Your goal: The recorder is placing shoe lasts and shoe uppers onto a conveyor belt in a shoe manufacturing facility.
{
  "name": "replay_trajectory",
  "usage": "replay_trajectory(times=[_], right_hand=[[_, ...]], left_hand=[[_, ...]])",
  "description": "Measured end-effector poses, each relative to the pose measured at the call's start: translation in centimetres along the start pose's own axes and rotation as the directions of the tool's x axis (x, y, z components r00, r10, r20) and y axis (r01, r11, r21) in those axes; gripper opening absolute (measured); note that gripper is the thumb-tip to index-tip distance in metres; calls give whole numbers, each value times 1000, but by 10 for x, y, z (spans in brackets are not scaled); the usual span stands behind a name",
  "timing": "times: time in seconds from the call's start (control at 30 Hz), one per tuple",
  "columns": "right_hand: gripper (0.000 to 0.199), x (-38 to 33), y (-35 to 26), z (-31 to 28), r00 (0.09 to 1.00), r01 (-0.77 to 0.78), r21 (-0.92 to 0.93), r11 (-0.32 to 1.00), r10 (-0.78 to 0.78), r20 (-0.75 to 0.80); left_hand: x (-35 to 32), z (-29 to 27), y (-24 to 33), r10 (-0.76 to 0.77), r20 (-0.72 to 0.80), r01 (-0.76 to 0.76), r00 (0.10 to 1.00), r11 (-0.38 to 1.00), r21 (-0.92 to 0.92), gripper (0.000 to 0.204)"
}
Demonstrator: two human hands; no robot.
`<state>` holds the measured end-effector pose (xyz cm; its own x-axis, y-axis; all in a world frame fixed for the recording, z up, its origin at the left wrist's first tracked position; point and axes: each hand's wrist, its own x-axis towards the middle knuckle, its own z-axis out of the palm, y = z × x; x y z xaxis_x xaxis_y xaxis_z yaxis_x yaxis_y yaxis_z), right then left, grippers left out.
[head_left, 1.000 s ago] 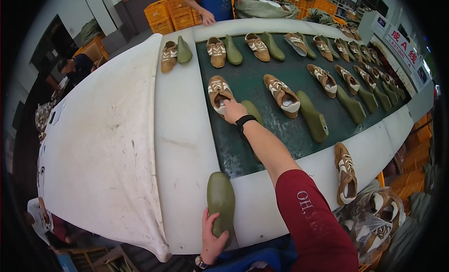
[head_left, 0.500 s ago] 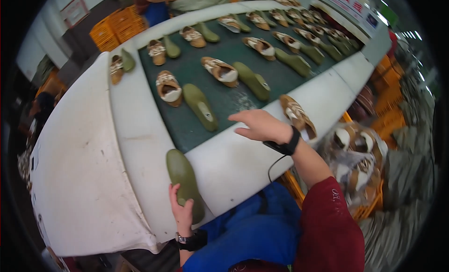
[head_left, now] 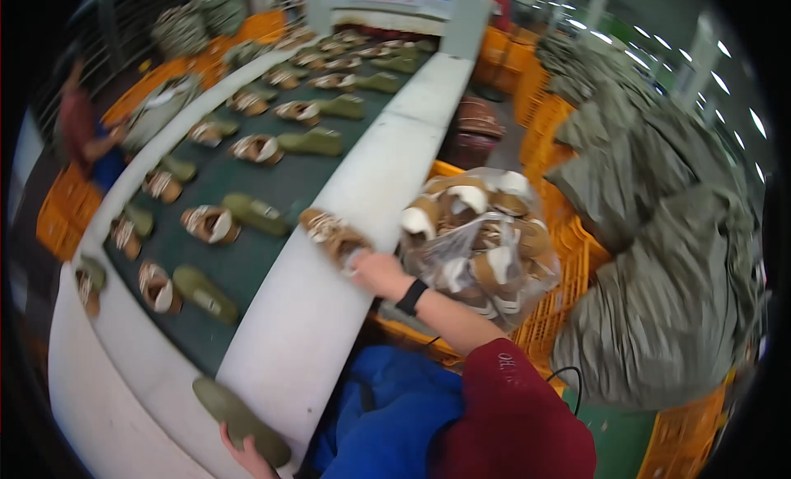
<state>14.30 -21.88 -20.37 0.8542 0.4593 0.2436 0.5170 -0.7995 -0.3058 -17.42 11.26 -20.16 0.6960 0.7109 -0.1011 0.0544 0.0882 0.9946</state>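
Observation:
On the white ledge at the near left lies an olive-green shoe last [head_left: 239, 421]. My left hand [head_left: 245, 457], partly cut off by the lower edge, grips its near end with fingers and thumb. A brown lace-up shoe [head_left: 328, 233] with pale laces rests on the white border farther right. My right hand [head_left: 383, 275] is closed at the heel opening of that shoe; some fingertips are hidden inside it. On the green belt [head_left: 194, 331] nearby sit another brown shoe [head_left: 159, 288] and a green last [head_left: 204, 293], side by side.
Several shoe-and-last pairs run up the belt toward a machine opening [head_left: 387, 35]. At my right, a clear plastic bag of shoes [head_left: 486, 252] sits in an orange crate. Grey-green sacks [head_left: 659, 298] lie beyond. Another person [head_left: 86, 141] stands across the belt at far left.
My view has swung to the right. My right hand has gone from hovering over the belt's edge to the brown shoe and taken its heel. My left hand stays on the last.

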Motion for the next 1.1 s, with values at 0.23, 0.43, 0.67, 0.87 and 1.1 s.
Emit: replay_trajectory(times=[0.23, 0.43, 0.67, 0.87, 1.1], right_hand=[[23, -46, -87, -47, 939, 321, 427, 845, -227, -257], [22, -74, -104, -13, 787, 491, 403, 773, -591, 174], [40, -60, -120, -13, 727, 488, 577, 655, -671, 147], [89, -55, -92, 18, 849, 369, 510, 777, -505, 156], [87, -60, -84, 72, 914, 396, 526, 752, -376, -152]], left_hand=[[-17, 25, 41, -36, 13, 30, 999, 940, 341, 57], [-5, 10, 17, 208, 20, -162, 978, 698, 698, 51], [-9, 14, 34, 347, 181, -321, 920, 405, 856, 39], [-6, 34, 38, 305, 212, -320, 928, 365, 875, 35], [-8, 39, 42, 334, 166, -310, 928, 443, 841, 33]])
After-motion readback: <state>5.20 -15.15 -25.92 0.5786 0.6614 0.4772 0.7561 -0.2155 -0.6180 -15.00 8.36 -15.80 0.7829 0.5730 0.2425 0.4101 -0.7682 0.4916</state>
